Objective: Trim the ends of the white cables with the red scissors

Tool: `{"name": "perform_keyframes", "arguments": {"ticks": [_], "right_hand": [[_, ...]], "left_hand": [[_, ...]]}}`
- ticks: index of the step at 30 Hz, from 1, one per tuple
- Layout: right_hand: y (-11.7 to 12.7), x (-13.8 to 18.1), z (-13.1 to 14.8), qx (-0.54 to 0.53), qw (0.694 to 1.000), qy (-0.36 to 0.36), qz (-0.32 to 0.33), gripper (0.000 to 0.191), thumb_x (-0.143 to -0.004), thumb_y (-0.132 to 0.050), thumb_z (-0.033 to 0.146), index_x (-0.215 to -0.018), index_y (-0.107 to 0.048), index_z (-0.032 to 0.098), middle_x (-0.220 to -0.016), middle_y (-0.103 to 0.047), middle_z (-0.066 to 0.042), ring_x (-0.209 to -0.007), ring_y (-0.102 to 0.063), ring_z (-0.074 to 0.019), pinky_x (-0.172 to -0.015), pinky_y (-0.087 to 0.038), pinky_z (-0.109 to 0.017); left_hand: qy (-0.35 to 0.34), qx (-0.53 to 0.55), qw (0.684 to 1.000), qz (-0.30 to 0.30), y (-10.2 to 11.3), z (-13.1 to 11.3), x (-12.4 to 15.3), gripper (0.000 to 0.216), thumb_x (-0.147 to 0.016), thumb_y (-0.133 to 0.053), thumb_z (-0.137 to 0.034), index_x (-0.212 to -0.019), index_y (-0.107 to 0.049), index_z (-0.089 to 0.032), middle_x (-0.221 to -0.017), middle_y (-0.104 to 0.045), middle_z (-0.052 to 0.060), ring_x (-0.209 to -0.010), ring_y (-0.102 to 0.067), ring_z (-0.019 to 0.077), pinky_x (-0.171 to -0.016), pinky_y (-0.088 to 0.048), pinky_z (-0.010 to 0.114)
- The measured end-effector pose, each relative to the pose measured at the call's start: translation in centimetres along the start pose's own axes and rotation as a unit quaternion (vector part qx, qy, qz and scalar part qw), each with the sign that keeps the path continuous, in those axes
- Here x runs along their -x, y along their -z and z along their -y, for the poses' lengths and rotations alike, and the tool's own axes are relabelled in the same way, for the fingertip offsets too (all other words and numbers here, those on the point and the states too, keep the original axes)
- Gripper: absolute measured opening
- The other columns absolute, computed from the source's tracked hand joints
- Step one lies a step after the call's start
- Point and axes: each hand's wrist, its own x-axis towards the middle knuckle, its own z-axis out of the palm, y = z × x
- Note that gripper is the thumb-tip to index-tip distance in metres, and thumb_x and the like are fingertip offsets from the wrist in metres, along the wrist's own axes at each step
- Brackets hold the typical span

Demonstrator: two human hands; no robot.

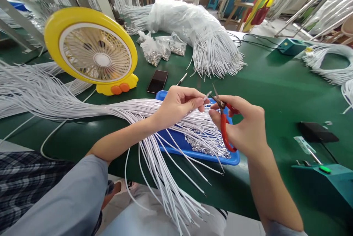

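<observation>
My left hand (176, 108) pinches a white cable near its tip (207, 95) between thumb and fingers. Red-handled scissors (225, 133) are gripped in my right hand (246, 127), their blades parted and pointing up beside that tip; whether they touch it I cannot tell. Below both hands lies a blue tray (201, 157) holding many small shiny metal pieces (208, 147). A thick bundle of white cables (118, 108) runs from the left across the tray, and several loose ends hang over the table's front edge.
A yellow fan (91, 46) stands at the left. Behind the tray are a phone (157, 81), a pen (182, 79), bags of metal parts (154, 53) and a plastic-wrapped cable bundle (190, 22). A teal device (328, 180) sits at the right; cable coils (317, 59) lie farther back.
</observation>
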Motion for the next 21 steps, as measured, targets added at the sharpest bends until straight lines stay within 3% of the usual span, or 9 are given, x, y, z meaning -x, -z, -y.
{"name": "perform_keyframes", "arguments": {"ticks": [4, 12, 21], "right_hand": [[-0.03, 0.07, 0.16, 0.000, 1.000, 0.010, 0.006, 0.027, -0.071, -0.071, 0.018, -0.098, -0.068, 0.022, -0.078, -0.069, -0.001, -0.068, -0.059, -0.0157, -0.058, -0.044, -0.029], [-0.15, 0.25, 0.24, 0.041, 0.999, 0.021, 0.025, 0.025, -0.072, -0.071, 0.020, -0.097, -0.067, 0.024, -0.081, -0.067, -0.002, -0.071, -0.060, -0.0180, -0.062, -0.046, -0.031], [-0.15, 0.19, 0.35, 0.059, 0.997, 0.028, 0.035, 0.024, -0.074, -0.069, 0.022, -0.098, -0.067, 0.024, -0.081, -0.067, -0.003, -0.072, -0.060, -0.0190, -0.062, -0.046, -0.032]], "left_hand": [[-0.064, -0.050, 0.996, -0.032, -0.26, 0.08, 0.07, 0.023, -0.085, -0.067, -0.032, -0.076, -0.071, -0.011, -0.066, -0.067, 0.004, -0.059, -0.057, 0.0091, -0.052, -0.045, 0.020], [-0.081, -0.125, 0.988, -0.036, -0.52, 0.08, 0.50, 0.010, -0.083, -0.063, -0.016, -0.080, -0.072, -0.012, -0.065, -0.064, 0.003, -0.058, -0.051, 0.0093, -0.049, -0.038, 0.022], [-0.097, -0.147, 0.984, -0.036, -0.54, 0.28, 0.49, 0.011, -0.082, -0.063, -0.017, -0.077, -0.071, -0.012, -0.063, -0.062, 0.003, -0.055, -0.047, 0.0086, -0.048, -0.034, 0.022]]}}
